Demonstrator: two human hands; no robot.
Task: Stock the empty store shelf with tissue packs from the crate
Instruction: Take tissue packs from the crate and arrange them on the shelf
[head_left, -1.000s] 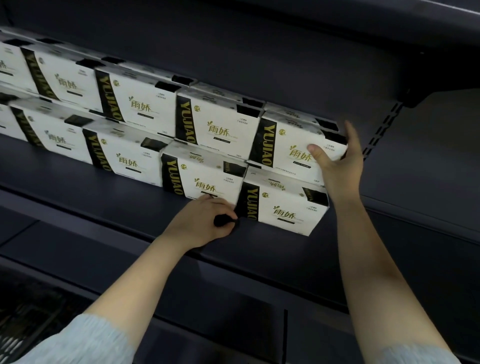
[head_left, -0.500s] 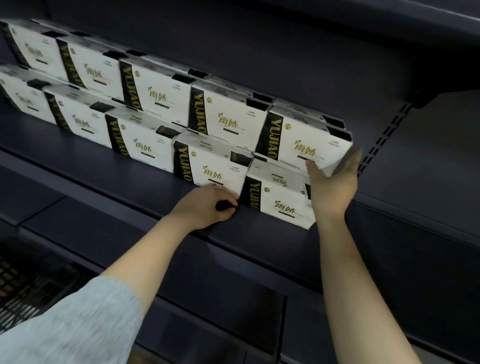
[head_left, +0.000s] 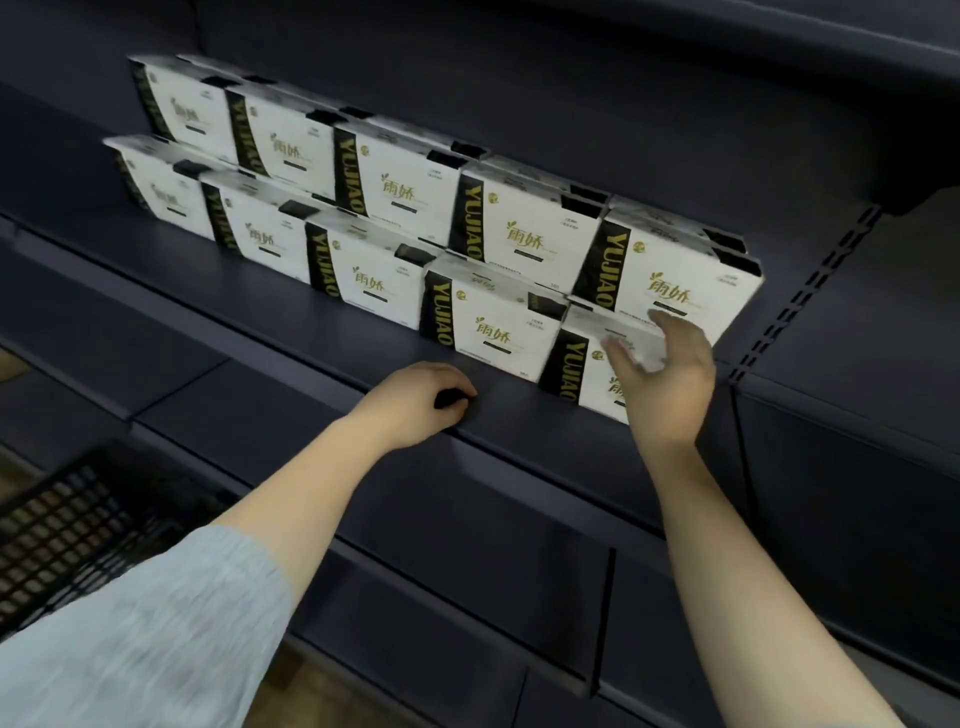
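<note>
Head view: the right hand (head_left: 662, 382), fingers spread and loose, hovers before the lower end tissue pack (head_left: 587, 374) at the row's right end. The left hand (head_left: 421, 402), curled, rests on the shelf (head_left: 260, 312) edge; whether it holds anything is unclear. The crate (head_left: 67, 525) lies lower left.

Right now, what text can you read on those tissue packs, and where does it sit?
"YUJIAO": gold letters running down the black band at the left of each tissue pack.
"雨娇": gold characters on each pack's white front.
Small print under the characters and at the upper right: too small to read.
Leftmost packs: blurred.
</note>
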